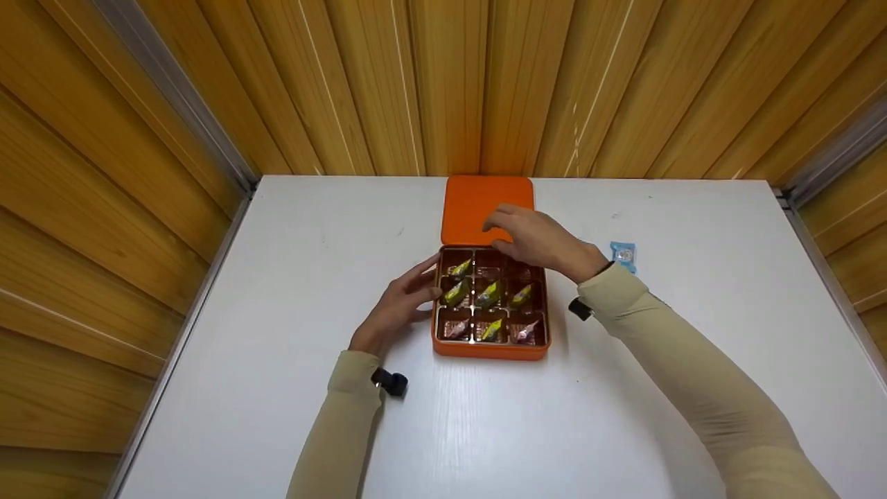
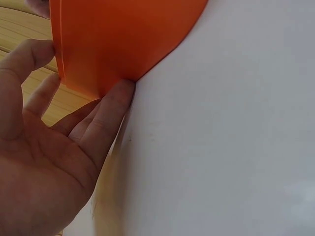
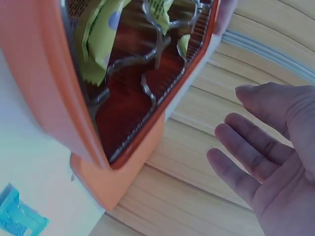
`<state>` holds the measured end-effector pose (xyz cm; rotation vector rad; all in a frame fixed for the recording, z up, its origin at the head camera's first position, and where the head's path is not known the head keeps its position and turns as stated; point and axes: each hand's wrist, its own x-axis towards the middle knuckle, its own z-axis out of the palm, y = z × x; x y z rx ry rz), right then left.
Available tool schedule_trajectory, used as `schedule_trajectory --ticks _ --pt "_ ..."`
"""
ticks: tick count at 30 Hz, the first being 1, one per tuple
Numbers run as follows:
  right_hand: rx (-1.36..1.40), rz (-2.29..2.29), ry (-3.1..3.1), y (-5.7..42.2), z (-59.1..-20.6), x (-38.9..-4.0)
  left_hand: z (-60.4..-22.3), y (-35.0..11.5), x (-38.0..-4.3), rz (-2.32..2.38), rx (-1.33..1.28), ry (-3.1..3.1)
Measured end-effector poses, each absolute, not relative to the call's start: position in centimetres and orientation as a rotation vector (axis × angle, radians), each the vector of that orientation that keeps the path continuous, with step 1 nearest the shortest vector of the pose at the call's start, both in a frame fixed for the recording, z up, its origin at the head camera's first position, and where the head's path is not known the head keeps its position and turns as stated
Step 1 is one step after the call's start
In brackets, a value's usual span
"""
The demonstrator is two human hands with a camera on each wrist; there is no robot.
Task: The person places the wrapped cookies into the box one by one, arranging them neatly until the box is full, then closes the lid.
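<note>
An orange box (image 1: 492,352) stands on the table, its inside divided into small compartments. Several wrapped pieces, such as a yellow-green packet (image 3: 106,37), lie in the middle and near rows and the far left compartment. Two far-row compartments hold nothing. My left hand (image 1: 395,308) rests against the box's left side, fingers fairly straight along the orange wall (image 2: 123,34) with the thumb at the rim. Over the far right part of the box hovers my right hand (image 1: 540,237), fingers spread and loosely bent, nothing in them. It overlaps the orange lid (image 1: 466,208) in the head view.
A small light-blue wrapped packet (image 1: 624,255) lies on the white table (image 1: 312,277), right of the box and beside the right wrist. Wood-patterned walls (image 1: 450,83) bound the back and sides. The lid lies behind the box, close to the back wall.
</note>
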<state>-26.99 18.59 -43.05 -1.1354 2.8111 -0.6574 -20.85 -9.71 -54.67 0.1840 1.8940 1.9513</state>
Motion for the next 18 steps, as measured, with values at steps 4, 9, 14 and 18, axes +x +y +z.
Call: schedule_trajectory --ticks 4,9,14,18 --pt "-1.116 -0.656 2.848 19.6 -42.9 -26.8 -54.7 -9.7 -20.9 1.943 0.179 1.905" --pt "-1.07 -0.66 2.877 20.7 -42.7 -26.5 -54.9 -9.9 -20.9 1.94 0.194 1.904" --pt "-1.008 -0.676 2.883 21.6 -42.5 -26.3 -54.8 -9.9 -21.0 1.932 0.204 1.911" --pt "-0.963 -0.683 2.899 22.1 -42.4 -26.3 -54.8 -9.9 -21.0 1.933 0.192 1.907"
